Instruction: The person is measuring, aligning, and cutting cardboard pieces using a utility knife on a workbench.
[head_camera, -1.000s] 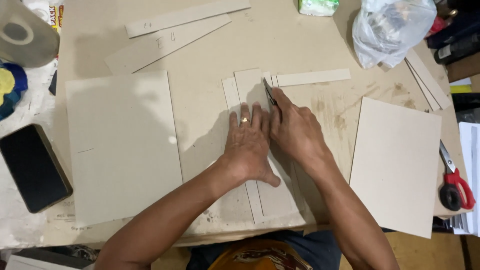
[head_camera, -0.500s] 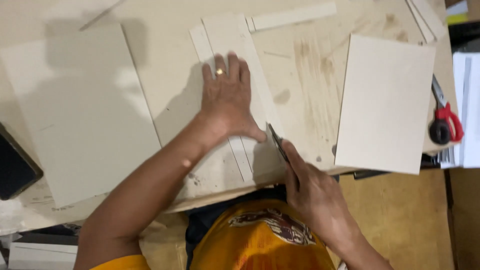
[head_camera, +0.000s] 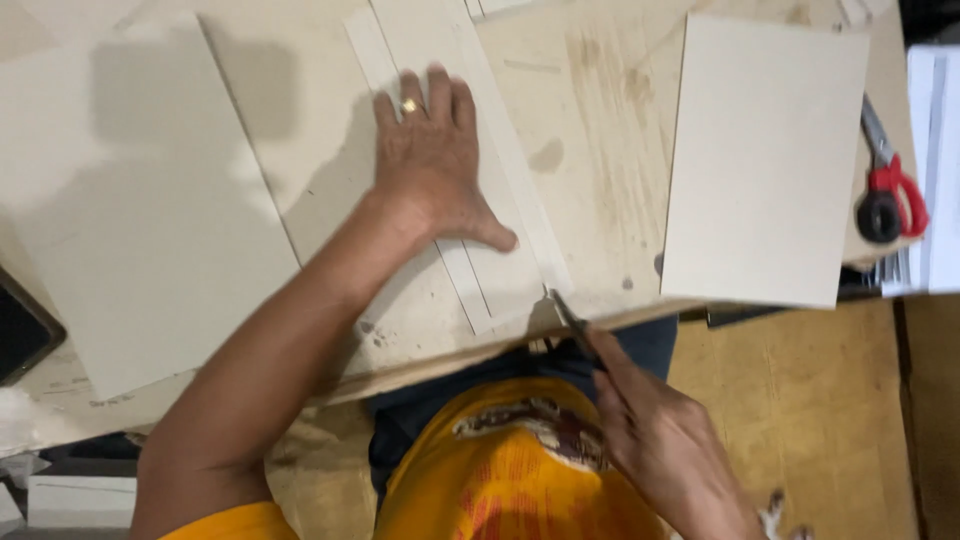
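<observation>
My left hand (head_camera: 432, 160), with a ring on one finger, presses flat on a long pale cardboard strip (head_camera: 500, 270) that lies on the work table (head_camera: 590, 120). My right hand (head_camera: 665, 450) is below the table's near edge and grips a thin dark cutting knife (head_camera: 572, 322). The knife's tip sits at the near end of the strip, right at the table edge. A narrow offcut strip (head_camera: 365, 50) lies alongside the left of the pressed piece.
A large cardboard sheet (head_camera: 130, 230) lies at the left and another (head_camera: 765, 160) at the right, overhanging the edge. Red-handled scissors (head_camera: 885, 190) rest at the far right beside white paper (head_camera: 935, 160). A dark phone (head_camera: 20, 335) shows at the left edge.
My right hand has drawn the knife down along the strip from its far end to the near table edge. The view has tilted down toward my lap. My left hand stayed pressed on the strip.
</observation>
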